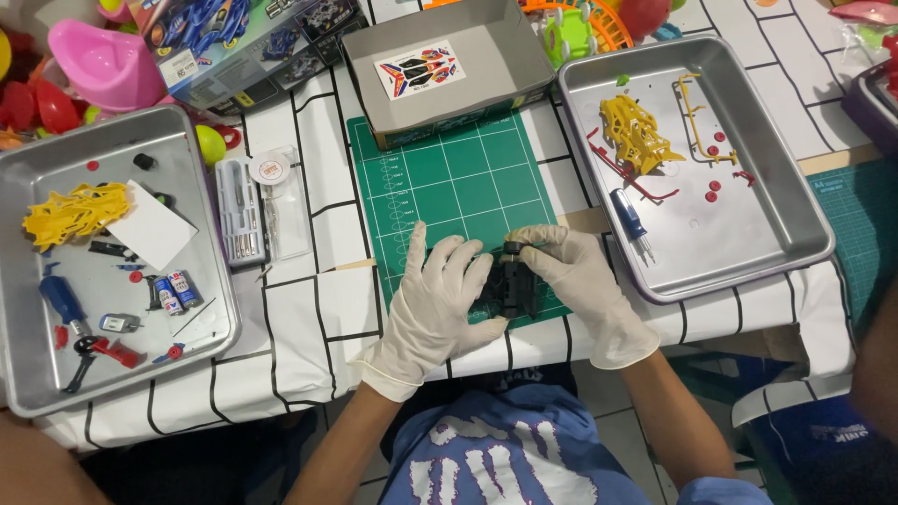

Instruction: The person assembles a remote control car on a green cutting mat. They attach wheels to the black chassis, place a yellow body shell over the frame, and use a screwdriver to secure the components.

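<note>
- Surface: a table under a white cloth [309, 309] with a black line grid; the cloth edge hangs toward the person.
- A green cutting mat [449, 178] with a pale grid lies at the centre of the cloth.
- A shallow grey box [486, 89] sits at the far edge of the mat; a sticker sheet [419, 68] lies inside it.
- Left tray [19, 309], metal: holds a yellow frame [75, 213], a white card [152, 226], a blue-handled driver [64, 301], two small batteries [175, 291] and small red and black parts.
- Right tray [786, 178], metal: holds a yellow body part [638, 131], a thin yellow sprue [694, 117], red pieces and a second blue driver [629, 215].
- A clear tool case [241, 210] lies between the left tray and the mat, with a round white disc [269, 169] just beside it.
- A printed kit box [243, 42] and bright plastic toys lie along the far edge.
- A second green mat shows at the right edge. Tiled floor shows below the table edge.
- Chassis [510, 285]: black, small and blocky, resting on the near edge of the mat. Detail is largely hidden by the fingers.
- Left hand [435, 299]: white glove, fingers curled against the left side of the chassis, holding it.
- Right hand [575, 276]: white glove, fingers closed over the top and right side of the chassis, fingertips pinching a small black part at its upper edge.
</note>
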